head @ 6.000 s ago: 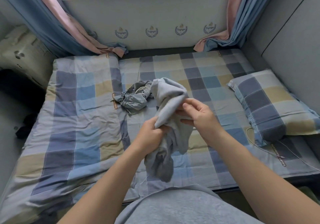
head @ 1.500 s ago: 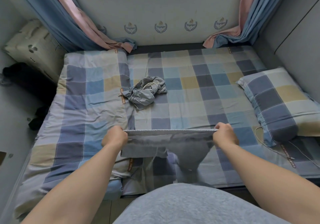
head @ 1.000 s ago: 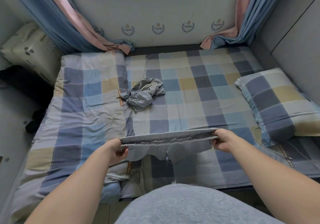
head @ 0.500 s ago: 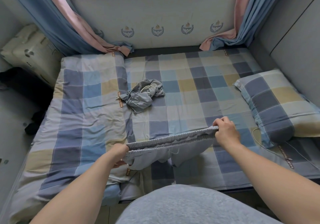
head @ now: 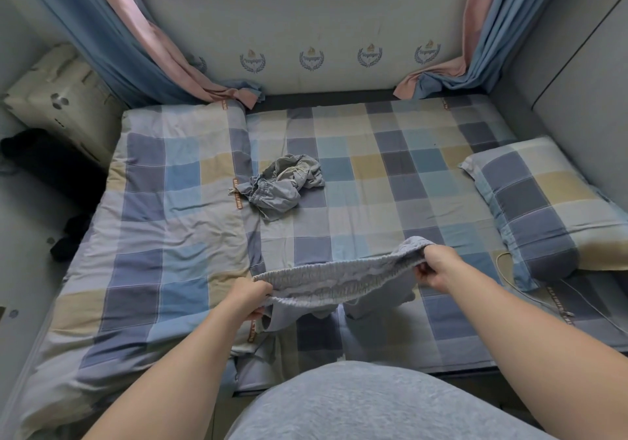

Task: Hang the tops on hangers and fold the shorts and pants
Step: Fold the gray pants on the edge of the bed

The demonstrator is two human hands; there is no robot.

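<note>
I hold a pair of light grey shorts [head: 339, 281] by the elastic waistband, stretched between both hands above the near part of the bed. My left hand [head: 249, 298] grips the waistband's left end. My right hand [head: 436, 266] grips its right end, a little farther from me. The legs of the shorts hang down and touch the checked sheet. A second crumpled grey garment [head: 285, 184] with an elastic band lies in a heap near the middle of the bed, well beyond my hands.
The bed [head: 390, 181] carries a checked sheet, a folded checked quilt [head: 163, 235] on its left half and a matching pillow [head: 543, 208] at the right. A thin cable [head: 503, 263] lies by the pillow. Curtains hang at both far corners. A cream bag [head: 61, 99] stands at left.
Six seconds ago I held the shorts bunched up; since then I have spread the waistband wide. In the last half second both hands shifted slightly forward, the waistband slackening.
</note>
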